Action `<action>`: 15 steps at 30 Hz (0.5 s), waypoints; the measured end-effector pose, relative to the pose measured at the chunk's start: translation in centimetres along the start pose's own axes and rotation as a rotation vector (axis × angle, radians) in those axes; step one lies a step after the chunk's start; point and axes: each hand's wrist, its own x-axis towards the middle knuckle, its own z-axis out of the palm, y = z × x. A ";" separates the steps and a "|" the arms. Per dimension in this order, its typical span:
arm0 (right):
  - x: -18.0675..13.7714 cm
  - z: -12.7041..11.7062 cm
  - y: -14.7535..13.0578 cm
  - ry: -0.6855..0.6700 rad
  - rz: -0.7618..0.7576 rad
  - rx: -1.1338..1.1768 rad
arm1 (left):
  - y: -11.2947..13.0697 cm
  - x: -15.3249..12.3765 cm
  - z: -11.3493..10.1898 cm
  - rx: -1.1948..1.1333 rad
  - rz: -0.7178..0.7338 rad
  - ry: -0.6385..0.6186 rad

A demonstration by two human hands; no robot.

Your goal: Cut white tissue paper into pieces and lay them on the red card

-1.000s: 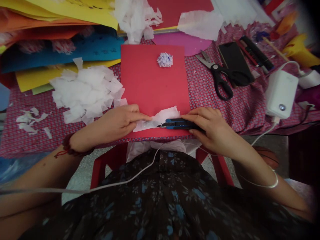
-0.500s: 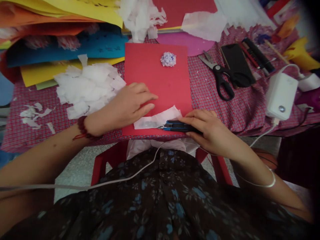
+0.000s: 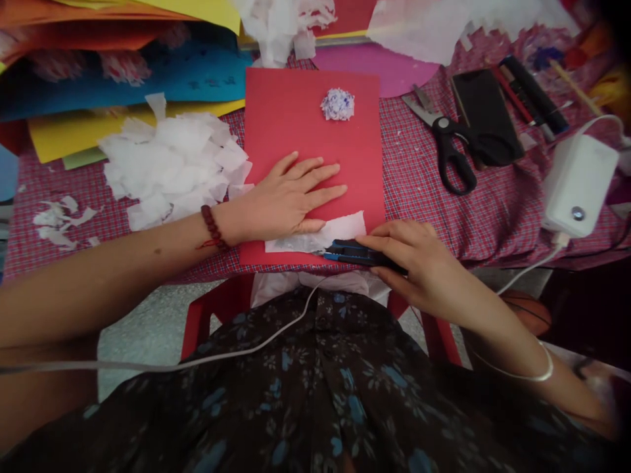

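Note:
A red card sheet (image 3: 305, 125) lies on the checked tablecloth in front of me. My left hand (image 3: 290, 197) rests flat on it with fingers spread, just above a strip of white tissue paper (image 3: 325, 235) at the sheet's near edge. My right hand (image 3: 414, 259) is closed around a blue and black utility knife (image 3: 345, 251), whose tip lies against the tissue strip. A small crumpled white and blue paper ball (image 3: 338, 104) sits near the sheet's far edge.
A heap of torn white tissue (image 3: 170, 167) lies left of the sheet. Black scissors (image 3: 448, 148), a black case (image 3: 486, 118) and pens are at the right, with a white power adapter (image 3: 576, 184) and cable. Coloured paper sheets (image 3: 123, 79) are stacked at the back.
My left hand let go of the tissue strip, moved up and away from me, and now lies flat on the red sheet. The right hand with the knife has stayed almost still.

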 end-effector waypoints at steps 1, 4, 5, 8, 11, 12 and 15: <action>-0.3 0.1 -0.1 0.007 0.008 0.006 | -0.1 0.0 0.1 0.000 0.002 0.005; -1.3 0.5 -0.4 0.019 0.035 0.011 | -0.3 0.0 0.5 -0.006 0.018 0.031; -1.6 0.6 -0.4 0.022 0.040 0.009 | -0.4 0.0 0.7 -0.012 0.021 0.037; -2.1 0.7 -0.4 0.033 0.044 -0.002 | -0.5 -0.1 0.8 -0.045 0.020 0.054; -1.9 0.6 -0.3 0.044 0.049 -0.003 | -0.6 -0.1 0.9 -0.061 0.024 0.062; -1.7 0.6 -0.3 0.052 0.048 -0.003 | -0.7 -0.1 0.9 -0.059 0.025 0.064; -1.1 0.4 -0.1 0.059 0.042 -0.010 | -0.7 -0.1 0.9 -0.041 0.020 0.059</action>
